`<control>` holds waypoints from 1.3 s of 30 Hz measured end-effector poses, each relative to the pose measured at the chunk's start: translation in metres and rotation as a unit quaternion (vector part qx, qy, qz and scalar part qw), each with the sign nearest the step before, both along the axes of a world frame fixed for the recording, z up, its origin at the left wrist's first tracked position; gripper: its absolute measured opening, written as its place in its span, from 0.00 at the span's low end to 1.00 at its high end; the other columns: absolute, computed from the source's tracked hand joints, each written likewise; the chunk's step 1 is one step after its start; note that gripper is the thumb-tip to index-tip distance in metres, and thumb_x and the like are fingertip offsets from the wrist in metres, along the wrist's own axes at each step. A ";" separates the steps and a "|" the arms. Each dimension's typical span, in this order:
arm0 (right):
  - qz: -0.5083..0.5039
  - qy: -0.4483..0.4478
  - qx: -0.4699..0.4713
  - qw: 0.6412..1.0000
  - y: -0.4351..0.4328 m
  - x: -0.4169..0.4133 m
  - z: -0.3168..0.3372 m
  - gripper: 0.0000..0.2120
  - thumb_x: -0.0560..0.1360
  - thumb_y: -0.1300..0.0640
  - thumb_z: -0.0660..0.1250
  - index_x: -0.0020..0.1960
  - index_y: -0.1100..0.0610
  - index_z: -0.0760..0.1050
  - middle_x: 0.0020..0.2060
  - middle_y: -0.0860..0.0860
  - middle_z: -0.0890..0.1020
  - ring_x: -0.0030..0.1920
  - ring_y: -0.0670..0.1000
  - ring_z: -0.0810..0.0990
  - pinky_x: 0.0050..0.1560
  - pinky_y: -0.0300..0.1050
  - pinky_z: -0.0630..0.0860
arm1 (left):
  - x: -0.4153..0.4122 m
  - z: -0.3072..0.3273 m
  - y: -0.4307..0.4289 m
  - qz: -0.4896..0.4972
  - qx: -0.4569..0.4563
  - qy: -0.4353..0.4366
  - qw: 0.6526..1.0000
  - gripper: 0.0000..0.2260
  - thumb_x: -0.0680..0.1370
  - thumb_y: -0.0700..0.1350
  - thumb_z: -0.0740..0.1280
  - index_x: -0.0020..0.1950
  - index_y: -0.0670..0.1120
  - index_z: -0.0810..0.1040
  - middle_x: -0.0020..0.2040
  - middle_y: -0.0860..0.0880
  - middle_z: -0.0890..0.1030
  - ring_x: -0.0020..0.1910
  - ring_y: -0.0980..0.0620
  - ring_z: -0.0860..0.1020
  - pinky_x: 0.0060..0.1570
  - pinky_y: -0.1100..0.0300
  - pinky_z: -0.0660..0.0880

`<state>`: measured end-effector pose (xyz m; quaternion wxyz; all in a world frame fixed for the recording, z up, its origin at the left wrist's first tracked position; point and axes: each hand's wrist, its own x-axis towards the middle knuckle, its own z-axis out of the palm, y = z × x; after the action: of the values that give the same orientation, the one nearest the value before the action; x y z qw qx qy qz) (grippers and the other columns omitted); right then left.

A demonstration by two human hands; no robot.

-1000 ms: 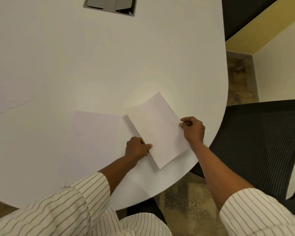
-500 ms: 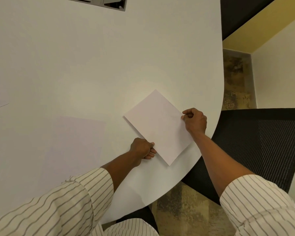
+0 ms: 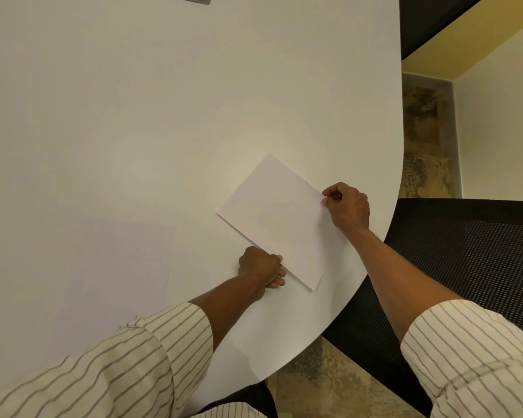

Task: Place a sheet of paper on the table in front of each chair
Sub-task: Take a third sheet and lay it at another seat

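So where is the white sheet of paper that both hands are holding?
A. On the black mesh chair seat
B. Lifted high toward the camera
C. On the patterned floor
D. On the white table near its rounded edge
D: the white sheet of paper lies on the white table near its curved edge, pinched by the left hand and right hand.

Matt paper sheet [image 3: 280, 218], smooth table [image 3: 163, 101]

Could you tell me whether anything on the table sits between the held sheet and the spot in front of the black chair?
Nothing visible does. The sheet, pinched by both hands, already lies on bare table beside the chair.
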<state>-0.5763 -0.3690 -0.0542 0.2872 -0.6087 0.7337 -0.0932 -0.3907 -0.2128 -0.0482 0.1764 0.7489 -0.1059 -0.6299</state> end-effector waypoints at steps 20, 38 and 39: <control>0.075 0.080 -0.039 0.993 -0.008 -0.007 -0.017 0.09 0.77 0.63 0.75 0.56 0.55 0.84 0.51 0.52 0.84 0.57 0.56 0.79 0.49 0.49 0.74 | -0.001 0.000 -0.003 -0.098 0.004 -0.059 0.994 0.14 0.78 0.50 0.77 0.45 0.39 0.85 0.31 0.45 0.87 0.25 0.50 0.85 0.28 0.62 0.80; 0.080 0.071 -0.075 0.992 -0.003 -0.012 -0.024 0.05 0.79 0.60 0.75 0.54 0.58 0.84 0.48 0.56 0.84 0.53 0.59 0.80 0.47 0.54 0.80 | -0.002 0.007 -0.003 -0.116 0.000 -0.061 0.991 0.14 0.78 0.50 0.78 0.45 0.38 0.86 0.31 0.45 0.87 0.29 0.49 0.87 0.28 0.62 0.79; 0.077 0.067 -0.076 0.992 -0.002 -0.012 -0.024 0.04 0.79 0.60 0.75 0.53 0.58 0.84 0.48 0.56 0.84 0.53 0.59 0.80 0.47 0.52 0.78 | -0.001 0.007 -0.003 -0.117 0.001 -0.060 0.991 0.14 0.78 0.50 0.78 0.45 0.38 0.86 0.31 0.45 0.87 0.29 0.49 0.87 0.27 0.62 0.79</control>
<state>-0.5882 -0.3714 -0.0782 0.1969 -0.6880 0.6932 -0.0856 -0.3919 -0.2157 -0.0408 0.0942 0.7681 -0.2028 -0.6001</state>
